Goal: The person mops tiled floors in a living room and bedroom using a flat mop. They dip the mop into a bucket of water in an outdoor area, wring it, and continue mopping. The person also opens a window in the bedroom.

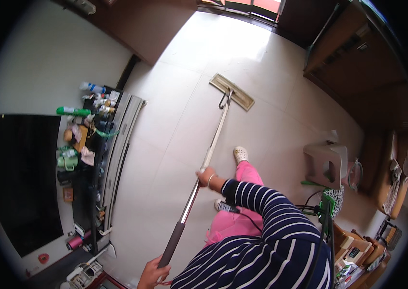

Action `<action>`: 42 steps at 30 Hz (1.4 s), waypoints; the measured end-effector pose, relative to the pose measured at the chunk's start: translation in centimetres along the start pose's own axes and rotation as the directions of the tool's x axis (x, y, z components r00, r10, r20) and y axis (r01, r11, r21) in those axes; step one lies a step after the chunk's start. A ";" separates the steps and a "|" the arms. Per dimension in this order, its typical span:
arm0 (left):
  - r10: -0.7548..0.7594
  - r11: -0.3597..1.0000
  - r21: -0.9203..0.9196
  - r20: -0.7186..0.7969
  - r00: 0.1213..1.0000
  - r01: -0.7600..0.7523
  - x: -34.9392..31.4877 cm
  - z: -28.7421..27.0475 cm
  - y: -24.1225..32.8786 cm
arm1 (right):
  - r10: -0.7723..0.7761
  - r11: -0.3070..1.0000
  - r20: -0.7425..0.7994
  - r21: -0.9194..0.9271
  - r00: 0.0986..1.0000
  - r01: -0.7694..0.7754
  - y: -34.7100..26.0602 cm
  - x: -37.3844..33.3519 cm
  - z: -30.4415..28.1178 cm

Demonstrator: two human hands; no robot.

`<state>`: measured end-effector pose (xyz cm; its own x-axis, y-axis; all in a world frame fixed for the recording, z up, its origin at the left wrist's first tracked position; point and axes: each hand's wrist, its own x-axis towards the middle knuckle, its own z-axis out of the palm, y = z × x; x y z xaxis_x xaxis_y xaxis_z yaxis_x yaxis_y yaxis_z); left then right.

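A mop (215, 138) is being gripped by the right hand (207, 177), centre, and, bottom, the left hand (153, 273), its wrist being cropped.

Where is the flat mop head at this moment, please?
In the head view, the mop head rests on the pale floor, upper centre, slightly right, beyond the white shoes.

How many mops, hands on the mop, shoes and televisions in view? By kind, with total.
Mop: 1
Hands on it: 2 (left hand, right hand)
Shoes: 2
Television: 1
Total: 6
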<state>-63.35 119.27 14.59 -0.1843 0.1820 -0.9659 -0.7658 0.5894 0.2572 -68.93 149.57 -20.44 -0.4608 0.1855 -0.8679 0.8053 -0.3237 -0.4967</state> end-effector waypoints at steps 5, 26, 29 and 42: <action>0.052 0.990 -0.134 0.136 0.989 -0.033 8.5 9.8 15.3 | -0.231 0.963 -0.342 -0.213 0.911 0.164 -10.1 9.8 -14.6; 0.052 0.999 -0.011 0.111 0.992 -0.051 10.0 10.1 10.9 | 0.108 0.763 0.145 0.622 0.984 -0.176 -4.7 9.3 -14.3; -0.021 1.000 -0.007 -0.026 0.999 0.021 3.1 6.2 5.6 | 0.111 0.918 0.359 0.321 0.927 -0.233 1.5 4.8 -7.6; -0.207 0.978 -0.120 -0.392 0.897 0.173 -8.0 3.2 8.9 | 0.128 0.886 0.336 0.385 0.933 -0.260 1.2 -4.1 -0.9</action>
<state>-66.71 125.58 24.65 -0.2484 -0.2668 -0.9312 -0.8547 0.5128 0.0810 -65.78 149.30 -17.47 -0.4521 -0.1796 -0.8737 0.6893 -0.6920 -0.2144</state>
